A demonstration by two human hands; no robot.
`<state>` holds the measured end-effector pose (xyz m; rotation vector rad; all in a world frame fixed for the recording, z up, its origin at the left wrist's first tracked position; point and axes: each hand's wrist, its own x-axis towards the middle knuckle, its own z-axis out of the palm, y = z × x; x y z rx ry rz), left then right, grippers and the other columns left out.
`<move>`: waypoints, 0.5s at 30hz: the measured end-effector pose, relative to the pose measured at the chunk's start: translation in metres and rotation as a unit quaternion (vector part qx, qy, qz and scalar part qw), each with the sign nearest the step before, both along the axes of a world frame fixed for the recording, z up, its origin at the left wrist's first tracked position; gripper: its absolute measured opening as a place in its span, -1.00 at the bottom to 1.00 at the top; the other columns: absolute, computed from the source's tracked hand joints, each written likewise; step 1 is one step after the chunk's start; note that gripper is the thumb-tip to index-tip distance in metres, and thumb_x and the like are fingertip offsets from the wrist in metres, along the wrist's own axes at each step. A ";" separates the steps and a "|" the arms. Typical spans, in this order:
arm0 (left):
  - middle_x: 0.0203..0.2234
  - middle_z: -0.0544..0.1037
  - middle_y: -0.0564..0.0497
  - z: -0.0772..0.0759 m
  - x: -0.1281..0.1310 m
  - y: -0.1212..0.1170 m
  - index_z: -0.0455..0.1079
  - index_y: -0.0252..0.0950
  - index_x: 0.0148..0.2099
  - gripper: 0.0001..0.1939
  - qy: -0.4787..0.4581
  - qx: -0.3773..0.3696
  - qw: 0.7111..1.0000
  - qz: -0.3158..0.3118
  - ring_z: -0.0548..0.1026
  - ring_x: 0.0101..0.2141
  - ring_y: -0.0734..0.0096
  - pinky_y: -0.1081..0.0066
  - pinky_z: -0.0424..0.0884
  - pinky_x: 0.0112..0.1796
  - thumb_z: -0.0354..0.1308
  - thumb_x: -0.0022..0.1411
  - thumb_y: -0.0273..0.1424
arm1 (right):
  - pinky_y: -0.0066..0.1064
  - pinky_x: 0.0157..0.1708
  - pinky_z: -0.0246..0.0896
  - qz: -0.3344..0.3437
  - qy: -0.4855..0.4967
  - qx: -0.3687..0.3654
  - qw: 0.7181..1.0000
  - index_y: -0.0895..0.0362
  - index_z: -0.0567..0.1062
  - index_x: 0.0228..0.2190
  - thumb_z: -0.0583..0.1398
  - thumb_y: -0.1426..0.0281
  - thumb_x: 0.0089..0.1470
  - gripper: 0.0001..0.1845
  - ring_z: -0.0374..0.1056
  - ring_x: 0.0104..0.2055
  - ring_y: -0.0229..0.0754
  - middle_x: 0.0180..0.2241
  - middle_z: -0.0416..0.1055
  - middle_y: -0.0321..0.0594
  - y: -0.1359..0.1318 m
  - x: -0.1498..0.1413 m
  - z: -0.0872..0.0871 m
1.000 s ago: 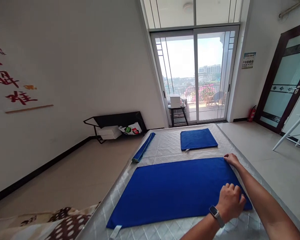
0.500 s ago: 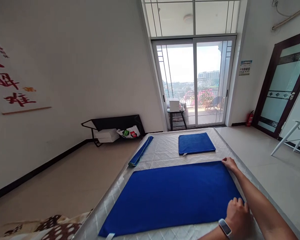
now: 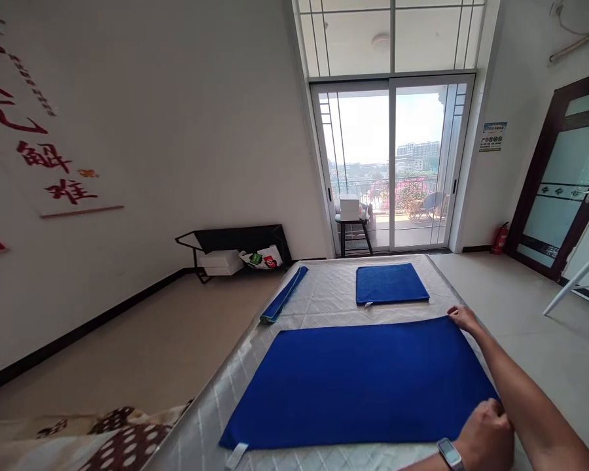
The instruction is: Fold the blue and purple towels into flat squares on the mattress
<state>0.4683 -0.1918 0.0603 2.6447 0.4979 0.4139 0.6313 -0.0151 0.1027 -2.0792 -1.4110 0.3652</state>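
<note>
A large blue towel [image 3: 363, 383] lies flat across the quilted grey mattress [image 3: 324, 294]. My right hand [image 3: 464, 318] reaches to the towel's far right corner, fingers curled on its edge. My left hand [image 3: 488, 433], with a watch on the wrist, is closed at the towel's near right corner, and its fingertips are partly hidden. A small white tag sticks out at the towel's near left corner. Further up the mattress lie a smaller folded blue towel [image 3: 390, 283] and a blue towel rolled long and narrow [image 3: 283, 294] at the left edge.
A brown and white dotted fabric [image 3: 93, 438] lies at the lower left. A black low rack [image 3: 235, 245] with a white box stands by the left wall. A stool [image 3: 354, 226] stands before the glass sliding door [image 3: 392, 163]. White table legs [image 3: 576, 278] stand at the right.
My left hand has slid from the towel's surface back to its near right corner. My right hand has stayed at the far right corner. The view has shifted slightly.
</note>
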 end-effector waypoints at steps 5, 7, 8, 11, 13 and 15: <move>-0.24 0.56 -0.11 0.035 -0.029 0.001 0.52 -0.26 -0.02 -0.66 -0.173 -0.287 0.930 0.155 0.51 -0.34 0.37 0.39 0.47 -0.29 -0.02 0.27 -0.48 | -0.37 -0.27 0.34 0.011 0.092 -0.036 0.995 0.09 0.61 -0.52 0.17 0.38 -0.04 -0.80 0.45 -0.40 -0.14 -0.63 0.43 -0.26 0.011 0.002 0.042; -0.41 0.51 -0.01 0.049 -0.056 0.006 0.53 -0.30 -0.07 -0.69 -0.228 -0.385 0.877 0.171 0.48 -0.45 0.47 0.46 0.44 -0.39 0.00 0.26 -0.44 | -0.39 -0.34 0.35 0.040 0.135 -0.041 0.989 0.12 0.63 -0.45 0.14 0.34 0.01 -0.75 0.40 -0.48 -0.20 -0.65 0.39 -0.29 0.017 -0.012 0.054; -0.47 0.47 0.03 0.055 -0.073 0.010 0.53 -0.32 -0.11 -0.72 -0.257 -0.413 0.855 0.181 0.46 -0.48 0.49 0.48 0.42 -0.43 0.02 0.25 -0.41 | -0.40 -0.36 0.35 0.059 0.156 -0.041 0.985 0.14 0.63 -0.42 0.13 0.33 0.03 -0.73 0.38 -0.50 -0.23 -0.64 0.39 -0.29 0.020 -0.023 0.059; -0.54 0.43 0.08 0.071 -0.143 0.024 0.53 -0.31 -0.24 -0.76 -0.338 -0.399 0.821 0.231 0.45 -0.51 0.49 0.48 0.41 -0.43 0.12 0.19 -0.27 | -0.44 -0.36 0.37 0.124 0.207 -0.037 0.970 0.18 0.63 -0.35 0.14 0.30 0.05 -0.70 0.38 -0.48 -0.27 -0.57 0.44 -0.26 0.037 -0.072 0.067; -0.59 0.42 0.10 0.077 -0.199 0.030 0.52 -0.28 -0.31 -0.71 -0.358 -0.356 0.812 0.292 0.43 -0.54 0.48 0.47 0.40 -0.44 0.13 0.17 -0.17 | -0.46 -0.33 0.39 0.167 0.230 -0.033 0.958 0.18 0.63 -0.32 0.16 0.27 0.07 -0.70 0.41 -0.43 -0.27 -0.51 0.48 -0.24 0.052 -0.117 0.068; -0.59 0.45 0.08 0.080 -0.256 0.033 0.51 -0.27 -0.33 -0.64 -0.365 -0.308 0.800 0.362 0.44 -0.54 0.45 0.46 0.40 -0.45 0.12 0.16 -0.07 | -0.46 -0.29 0.40 0.217 0.244 -0.027 0.945 0.15 0.63 -0.28 0.15 0.27 0.10 -0.69 0.44 -0.37 -0.26 -0.45 0.52 -0.24 0.071 -0.172 0.069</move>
